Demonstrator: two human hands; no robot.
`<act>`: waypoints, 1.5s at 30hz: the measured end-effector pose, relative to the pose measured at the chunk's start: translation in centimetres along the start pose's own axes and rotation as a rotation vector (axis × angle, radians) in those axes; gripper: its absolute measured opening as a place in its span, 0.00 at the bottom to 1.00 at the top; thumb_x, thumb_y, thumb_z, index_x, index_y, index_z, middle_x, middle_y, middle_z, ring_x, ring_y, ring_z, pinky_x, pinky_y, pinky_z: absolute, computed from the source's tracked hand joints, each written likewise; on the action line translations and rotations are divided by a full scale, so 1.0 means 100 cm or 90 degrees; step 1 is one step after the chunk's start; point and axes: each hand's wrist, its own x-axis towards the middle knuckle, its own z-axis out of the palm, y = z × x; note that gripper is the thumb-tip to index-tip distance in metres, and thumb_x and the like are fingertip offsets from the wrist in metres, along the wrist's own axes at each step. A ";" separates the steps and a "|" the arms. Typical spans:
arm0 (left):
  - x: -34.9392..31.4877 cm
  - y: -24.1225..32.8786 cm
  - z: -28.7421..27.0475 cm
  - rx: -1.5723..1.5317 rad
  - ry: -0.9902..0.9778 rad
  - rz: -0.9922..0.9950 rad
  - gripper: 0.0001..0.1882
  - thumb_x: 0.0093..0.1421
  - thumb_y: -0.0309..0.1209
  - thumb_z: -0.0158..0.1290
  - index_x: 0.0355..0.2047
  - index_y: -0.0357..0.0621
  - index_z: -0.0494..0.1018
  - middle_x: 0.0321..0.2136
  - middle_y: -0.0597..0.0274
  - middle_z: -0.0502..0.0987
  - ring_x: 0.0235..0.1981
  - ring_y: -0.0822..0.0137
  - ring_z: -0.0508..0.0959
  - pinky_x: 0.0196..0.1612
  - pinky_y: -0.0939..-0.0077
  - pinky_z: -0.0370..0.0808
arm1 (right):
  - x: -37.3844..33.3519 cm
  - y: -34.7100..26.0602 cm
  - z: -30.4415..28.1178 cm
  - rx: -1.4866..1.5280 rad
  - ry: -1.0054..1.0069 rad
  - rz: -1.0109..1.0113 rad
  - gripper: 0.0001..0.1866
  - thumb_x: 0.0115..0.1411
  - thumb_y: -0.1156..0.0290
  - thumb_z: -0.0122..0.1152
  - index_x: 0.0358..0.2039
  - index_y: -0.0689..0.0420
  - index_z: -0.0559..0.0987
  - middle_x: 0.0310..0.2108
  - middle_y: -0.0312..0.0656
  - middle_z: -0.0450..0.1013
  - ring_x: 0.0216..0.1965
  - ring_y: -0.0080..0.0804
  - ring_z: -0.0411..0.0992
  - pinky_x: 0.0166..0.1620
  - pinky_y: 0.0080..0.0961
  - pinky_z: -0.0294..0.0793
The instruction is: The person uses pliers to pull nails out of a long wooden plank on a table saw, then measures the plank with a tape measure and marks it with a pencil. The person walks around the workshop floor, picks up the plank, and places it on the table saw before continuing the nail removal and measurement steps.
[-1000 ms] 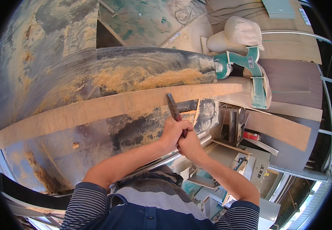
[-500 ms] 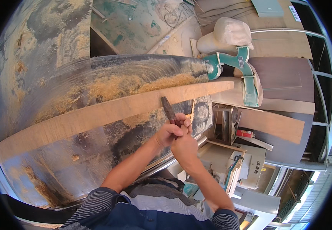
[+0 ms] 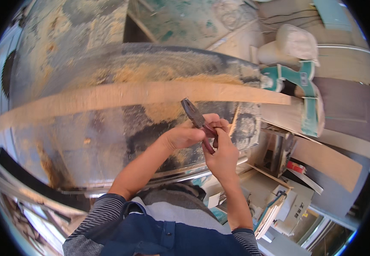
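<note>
A pair of pliers [image 3: 193, 113] with dark metal jaws and dark red handles is between my hands, its jaws pointing up and to the left. My left hand [image 3: 188, 135] has its fingers and thumb closed at the pliers near the joint. My right hand [image 3: 221, 154] grips the handles, which stand slightly apart. Just beyond the jaws, a long pale wooden board [image 3: 125, 94] lies across the sawdust-covered dark table [image 3: 108, 151]. A thin strip of wood [image 3: 235, 119] rests on the table beside my fingers. I see nothing certain between the jaws.
A toothed saw blade [image 3: 8, 73] stands at the far left. Green machinery [image 3: 306, 91] with a pale bag [image 3: 296, 43] sits beyond the board's right end. Wooden panels [image 3: 328, 160] lean at the right. Sawdust [image 3: 150, 68] is heaped behind the board.
My view has turned, shifting the scene. My hands have separated a little, and the pliers' handles now show, slightly spread.
</note>
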 end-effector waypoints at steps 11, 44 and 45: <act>-0.121 -0.040 0.044 -0.102 0.500 0.076 0.19 0.74 0.45 0.41 0.41 0.47 0.78 0.41 0.55 0.81 0.49 0.47 0.79 0.58 0.51 0.71 | -0.076 0.080 0.047 0.263 -0.320 -0.132 0.21 0.53 0.73 0.69 0.48 0.62 0.75 0.34 0.54 0.77 0.33 0.54 0.78 0.36 0.43 0.77; -0.105 0.027 0.110 0.446 0.632 0.003 0.19 0.71 0.45 0.53 0.45 0.39 0.73 0.32 0.67 0.77 0.31 0.75 0.75 0.31 0.75 0.75 | -0.008 -0.016 0.033 0.926 -0.678 0.113 0.33 0.62 0.75 0.56 0.68 0.66 0.62 0.57 0.52 0.71 0.50 0.43 0.77 0.39 0.33 0.86; -0.105 0.032 0.109 0.587 0.663 0.014 0.18 0.70 0.44 0.54 0.45 0.40 0.73 0.32 0.67 0.77 0.32 0.74 0.75 0.33 0.74 0.75 | -0.001 -0.021 0.032 0.855 -0.642 0.084 0.33 0.62 0.75 0.56 0.68 0.66 0.62 0.56 0.51 0.72 0.48 0.41 0.77 0.38 0.32 0.86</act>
